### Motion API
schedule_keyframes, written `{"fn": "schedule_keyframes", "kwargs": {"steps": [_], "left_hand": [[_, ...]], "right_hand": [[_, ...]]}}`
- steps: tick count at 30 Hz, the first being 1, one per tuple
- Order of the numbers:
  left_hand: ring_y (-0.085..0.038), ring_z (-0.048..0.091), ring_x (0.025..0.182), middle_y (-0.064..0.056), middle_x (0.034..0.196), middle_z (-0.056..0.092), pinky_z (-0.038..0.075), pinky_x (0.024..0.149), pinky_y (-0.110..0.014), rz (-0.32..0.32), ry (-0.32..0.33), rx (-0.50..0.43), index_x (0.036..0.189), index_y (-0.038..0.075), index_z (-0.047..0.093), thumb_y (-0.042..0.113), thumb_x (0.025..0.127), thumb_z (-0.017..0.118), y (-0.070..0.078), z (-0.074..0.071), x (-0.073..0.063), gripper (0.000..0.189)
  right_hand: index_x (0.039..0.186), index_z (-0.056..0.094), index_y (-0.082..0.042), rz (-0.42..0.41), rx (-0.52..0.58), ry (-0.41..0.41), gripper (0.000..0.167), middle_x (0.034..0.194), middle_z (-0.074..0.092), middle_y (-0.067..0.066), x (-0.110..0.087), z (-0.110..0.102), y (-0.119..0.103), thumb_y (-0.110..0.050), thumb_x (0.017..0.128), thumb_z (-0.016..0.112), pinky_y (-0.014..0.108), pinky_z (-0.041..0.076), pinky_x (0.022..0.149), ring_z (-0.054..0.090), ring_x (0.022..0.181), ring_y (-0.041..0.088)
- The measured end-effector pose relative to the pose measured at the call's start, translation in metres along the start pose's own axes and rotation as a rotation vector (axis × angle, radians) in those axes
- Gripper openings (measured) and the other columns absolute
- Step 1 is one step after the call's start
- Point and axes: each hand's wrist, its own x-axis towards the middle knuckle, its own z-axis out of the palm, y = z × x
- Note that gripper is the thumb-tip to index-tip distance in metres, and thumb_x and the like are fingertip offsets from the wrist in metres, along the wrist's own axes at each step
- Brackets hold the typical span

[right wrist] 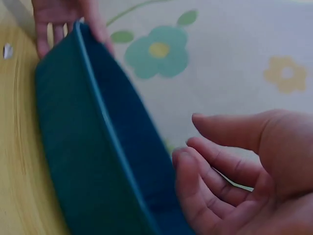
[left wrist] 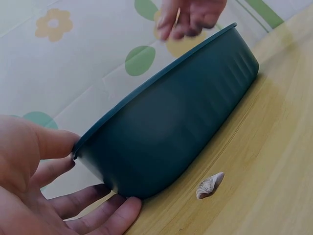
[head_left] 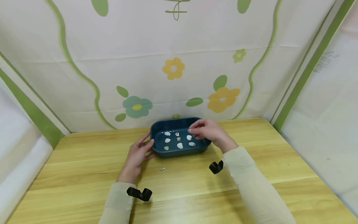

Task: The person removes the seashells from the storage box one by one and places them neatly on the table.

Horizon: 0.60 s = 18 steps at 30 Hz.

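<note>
left hand [head_left: 136,155] clasps blue tray [head_left: 181,152], right hand [head_left: 210,131] hovers fingers apart, backdrop script [head_left: 178,11] unreadable.

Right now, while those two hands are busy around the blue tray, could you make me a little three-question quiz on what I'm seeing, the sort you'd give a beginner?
1. What does the left hand grip?
A) a sleeve
B) the blue tray
C) a flower
2. True or false: the shell outside the tray touches the tray.
3. Fill in: in the head view, the right hand is over the tray's ____ end.

Key:
1. B.
2. False; bare table shows between them.
3. Right.
</note>
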Motion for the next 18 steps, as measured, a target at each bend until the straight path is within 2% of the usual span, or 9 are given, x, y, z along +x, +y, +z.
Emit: {"fn": "schedule_keyframes", "kwargs": {"steps": [3, 6, 8, 11, 14, 18], "left_hand": [[-0.030, 0.060, 0.130, -0.015, 0.159, 0.055, 0.059, 0.109, -0.048, 0.005, 0.000, 0.002, 0.163, 0.034, 0.049, 0.031, 0.111, 0.062, 0.000, 0.001, -0.001, 0.054], [-0.032, 0.059, 0.133, -0.015, 0.160, 0.054, 0.056, 0.113, -0.052, 0.010, 0.005, -0.002, 0.163, 0.034, 0.048, 0.031, 0.111, 0.062, -0.002, -0.001, -0.002, 0.054], [-0.033, 0.058, 0.135, -0.016, 0.161, 0.053, 0.055, 0.114, -0.054, 0.011, -0.002, -0.010, 0.164, 0.033, 0.048, 0.031, 0.111, 0.062, -0.004, 0.001, -0.003, 0.054], [-0.035, 0.059, 0.137, -0.018, 0.162, 0.053, 0.056, 0.113, -0.054, 0.013, -0.014, -0.016, 0.163, 0.032, 0.048, 0.031, 0.111, 0.063, -0.006, 0.004, -0.002, 0.055], [-0.035, 0.059, 0.137, -0.017, 0.161, 0.053, 0.057, 0.111, -0.053, 0.022, -0.007, -0.016, 0.163, 0.032, 0.049, 0.031, 0.110, 0.063, -0.005, 0.006, -0.001, 0.054], [-0.033, 0.060, 0.136, -0.015, 0.161, 0.055, 0.057, 0.111, -0.053, 0.029, 0.021, -0.009, 0.161, 0.033, 0.051, 0.031, 0.111, 0.062, -0.003, 0.002, 0.000, 0.052]], "right_hand": [[0.129, 0.072, -0.004, 0.053, -0.002, -0.038, 0.031, 0.132, 0.072, 0.016, 0.013, 0.005, 0.001, -0.023, 0.104, 0.074, 0.050, 0.058, 0.110, 0.071, 0.123, 0.041], [0.132, 0.068, -0.002, 0.104, -0.019, -0.054, 0.035, 0.133, 0.072, 0.018, 0.027, 0.013, 0.006, -0.023, 0.104, 0.073, 0.047, 0.058, 0.110, 0.073, 0.122, 0.037], [0.132, 0.067, -0.001, 0.147, -0.028, -0.039, 0.036, 0.127, 0.073, 0.016, 0.033, 0.017, 0.011, -0.022, 0.104, 0.073, 0.041, 0.061, 0.104, 0.074, 0.115, 0.032], [0.125, 0.068, -0.001, 0.207, -0.038, 0.012, 0.030, 0.112, 0.072, 0.010, 0.040, 0.019, 0.017, -0.020, 0.103, 0.075, 0.030, 0.063, 0.089, 0.073, 0.098, 0.022], [0.118, 0.070, -0.001, 0.209, -0.055, 0.034, 0.023, 0.103, 0.068, 0.006, 0.044, 0.019, 0.019, -0.017, 0.101, 0.075, 0.024, 0.061, 0.076, 0.068, 0.085, 0.016], [0.102, 0.074, -0.003, 0.180, -0.099, 0.017, 0.010, 0.096, 0.067, 0.003, 0.050, 0.023, 0.018, -0.012, 0.099, 0.077, 0.025, 0.058, 0.073, 0.063, 0.076, 0.014]]}}
